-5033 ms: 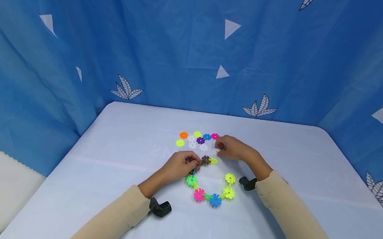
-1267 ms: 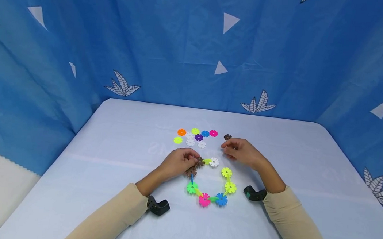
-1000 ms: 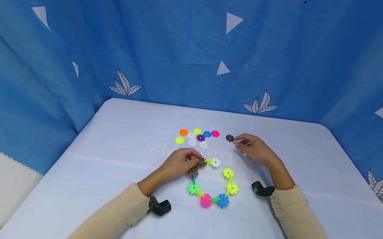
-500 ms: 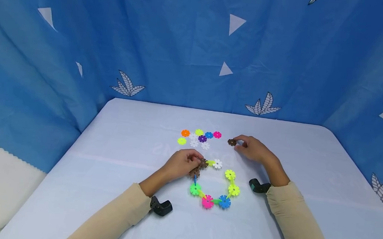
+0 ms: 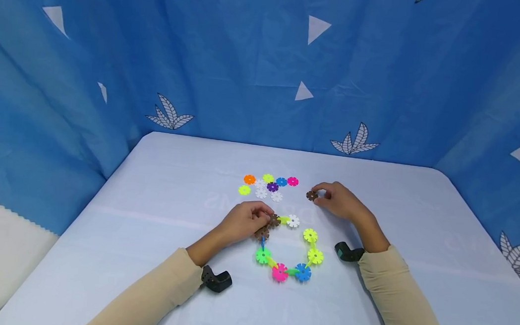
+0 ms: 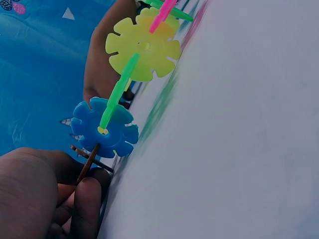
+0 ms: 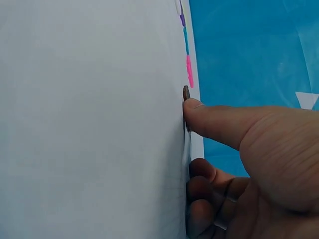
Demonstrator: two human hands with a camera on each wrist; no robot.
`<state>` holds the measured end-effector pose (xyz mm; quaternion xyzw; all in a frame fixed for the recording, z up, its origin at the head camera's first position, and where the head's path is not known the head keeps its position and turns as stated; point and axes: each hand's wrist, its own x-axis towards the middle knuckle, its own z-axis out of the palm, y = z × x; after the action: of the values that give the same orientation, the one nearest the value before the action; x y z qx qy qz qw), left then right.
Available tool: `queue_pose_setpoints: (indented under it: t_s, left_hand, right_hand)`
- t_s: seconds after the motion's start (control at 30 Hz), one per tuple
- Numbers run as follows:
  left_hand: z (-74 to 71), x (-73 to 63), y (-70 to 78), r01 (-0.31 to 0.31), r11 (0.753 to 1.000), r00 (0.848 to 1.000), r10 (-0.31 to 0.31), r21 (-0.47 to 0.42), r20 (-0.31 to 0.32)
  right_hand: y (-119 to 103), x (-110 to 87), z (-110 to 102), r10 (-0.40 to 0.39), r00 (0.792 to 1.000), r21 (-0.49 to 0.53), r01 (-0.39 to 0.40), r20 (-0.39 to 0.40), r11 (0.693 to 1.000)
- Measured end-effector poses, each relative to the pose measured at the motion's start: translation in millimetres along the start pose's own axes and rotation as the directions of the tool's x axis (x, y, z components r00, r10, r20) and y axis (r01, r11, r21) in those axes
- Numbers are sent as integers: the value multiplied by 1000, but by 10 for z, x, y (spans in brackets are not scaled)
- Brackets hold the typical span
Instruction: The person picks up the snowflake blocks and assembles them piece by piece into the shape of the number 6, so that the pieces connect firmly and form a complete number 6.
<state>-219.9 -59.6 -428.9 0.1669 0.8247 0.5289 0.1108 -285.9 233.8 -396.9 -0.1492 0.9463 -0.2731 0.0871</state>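
Observation:
A curved chain of slotted plastic snowflake discs lies on the table, with a gap at its upper right between a white disc (image 5: 293,221) and a yellow disc (image 5: 310,235). My left hand (image 5: 244,223) pinches the chain at its brown discs (image 5: 262,233); in the left wrist view thumb and finger grip a brown disc (image 6: 88,164) slotted into a blue one (image 6: 112,130). Farther back, my right hand (image 5: 339,202) pinches a loose brown disc (image 5: 311,196) by its edge. The right wrist view shows this disc (image 7: 186,92) edge-on under the thumb, low over the tabletop.
Beyond the chain lie several loose discs, among them an orange disc (image 5: 249,180), a purple disc (image 5: 273,187) and a pink disc (image 5: 292,181). A blue curtain (image 5: 248,57) hangs behind the white table (image 5: 174,177). Black wrist cameras (image 5: 217,280) sit at both cuffs.
The white disc now sits on the chain's yellow end piece. My right hand left it, moved right to the loose brown disc, took hold of it and drew it slightly nearer. My left hand kept its grip.

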Motion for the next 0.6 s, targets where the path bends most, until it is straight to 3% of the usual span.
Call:
queue_pose_setpoints:
  t_s: [0.4, 0.6]
  left_hand:
    - [-2, 3, -17, -9, 1000, 1000, 9, -12, -11]
    - [-2, 2, -17, -16, 1000, 1000, 16, -12, -18]
  right_hand:
    - [-111, -69, 17, -19, 998, 138, 10, 62, 990]
    - [-230, -104, 33, -95, 979, 139, 71, 179, 988]
